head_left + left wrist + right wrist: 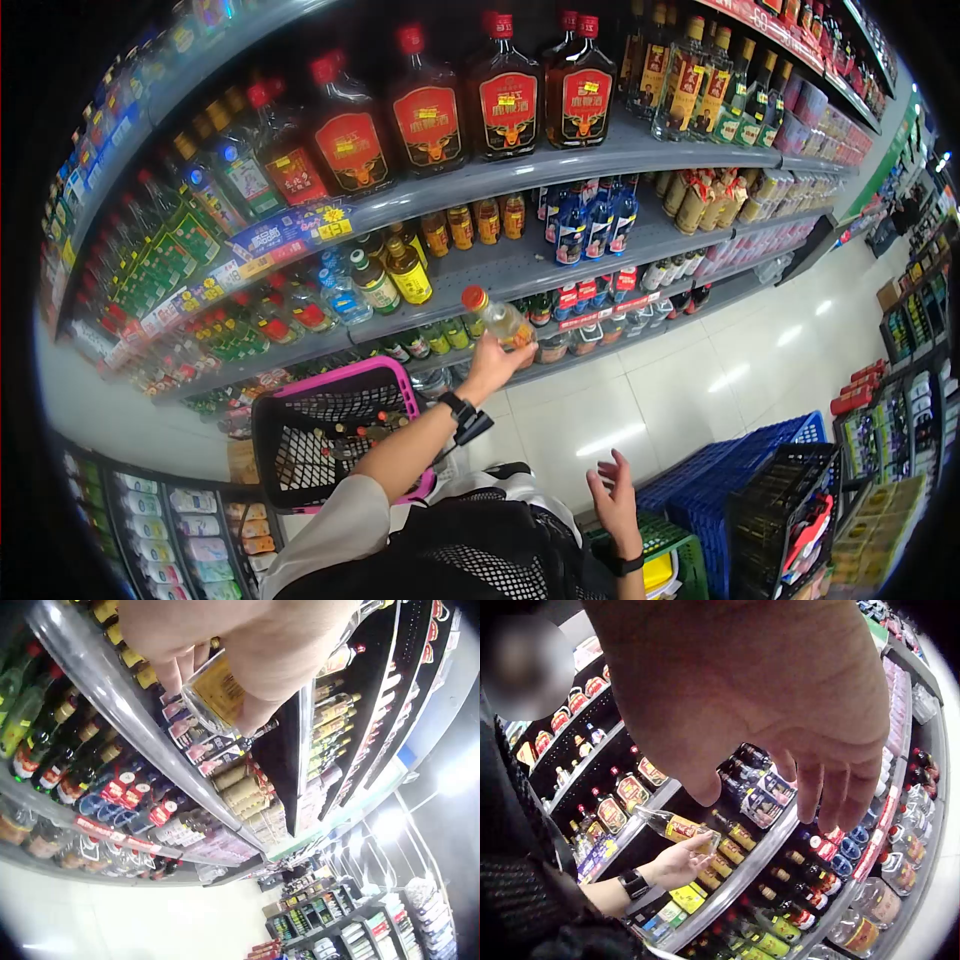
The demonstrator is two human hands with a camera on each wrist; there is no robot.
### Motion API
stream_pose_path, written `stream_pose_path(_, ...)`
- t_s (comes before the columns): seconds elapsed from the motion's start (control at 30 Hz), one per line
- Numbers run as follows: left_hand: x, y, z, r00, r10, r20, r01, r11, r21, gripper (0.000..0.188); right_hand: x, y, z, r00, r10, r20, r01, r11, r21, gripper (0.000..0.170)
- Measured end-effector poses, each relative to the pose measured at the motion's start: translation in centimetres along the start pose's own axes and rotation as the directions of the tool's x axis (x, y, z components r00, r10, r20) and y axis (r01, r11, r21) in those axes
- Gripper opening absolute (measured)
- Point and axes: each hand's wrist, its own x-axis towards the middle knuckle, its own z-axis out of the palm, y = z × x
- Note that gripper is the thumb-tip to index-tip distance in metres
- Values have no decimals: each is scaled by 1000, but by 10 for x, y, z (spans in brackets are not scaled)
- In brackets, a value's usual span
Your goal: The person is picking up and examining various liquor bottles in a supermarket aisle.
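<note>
My left hand [490, 366] grips a clear glass bottle [503, 320] by its lower part, in front of the shelves. The bottle is tilted, its reddish cap pointing up and away in the head view. In the left wrist view, the fingers and thumb lie round the glass bottle [217, 690] and its yellow label. A yellow and red label also shows in the right wrist view, above the left hand [681, 862]. My right hand [615, 500] is held apart at the right, fingers loosely extended, with nothing in it. Seen close up, the right hand [780, 727] covers much of its wrist view.
A black shopping basket with a pink rim [400, 385] stands below the left arm, several bottles [370, 432] inside. Shelves [480, 180] of liquor bottles curve across the front. Blue crates [700, 490] and a black crate [770, 510] stand at the right, beside the tiled floor [640, 400].
</note>
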Motion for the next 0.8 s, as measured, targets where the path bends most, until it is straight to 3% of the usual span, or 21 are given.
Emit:
stream_pose_path(0.03, 16, -3, 2, 999, 37, -10, -36, 997, 75, 42, -2, 7, -5, 1000, -8, 3, 8, 1000, -8, 67)
stream_pose_path(0.13, 60, -5, 12, 999, -17, -29, 19, 998, 57, 46, 3, 13, -16, 997, 70, -18, -69, 997, 18, 59)
stream_pose_path(0.23, 98, -15, 22, 988, -127, -92, 137, 985, 108, 50, 21, 14, -24, 993, 109, -36, -107, 992, 62, 61)
stream_pose_path(0.3, 125, -29, 31, 990, -18, -143, 44, 982, 184, 55, 41, 11, -30, 995, 98, -19, -97, 994, 59, 61)
stream_pose_path(0.43, 162, -47, 43, 971, -117, -208, 158, 968, 193, 58, 94, 11, -46, 996, 90, 3, -90, 995, 47, 61)
stream_pose_path(0.5, 180, -59, 49, 963, -99, -252, 154, 966, 207, 59, 128, 7, -57, 996, 86, 13, -86, 996, 33, 61)
stream_pose_path(0.57, 195, -72, 52, 964, -74, -255, 144, 952, 271, 61, 161, -4, -69, 996, 86, 34, -85, 996, -28, 60)
stream_pose_path(0.73, 209, -76, 59, 948, -196, -250, 267, 919, 290, 59, 238, -28, -98, 987, 49, 151, -39, 997, -71, 58)
stream_pose_path(0.8, 211, -76, 65, 956, -165, -242, 238, 920, 312, 59, 265, -39, -107, 983, 50, 175, -37, 996, -80, 56)
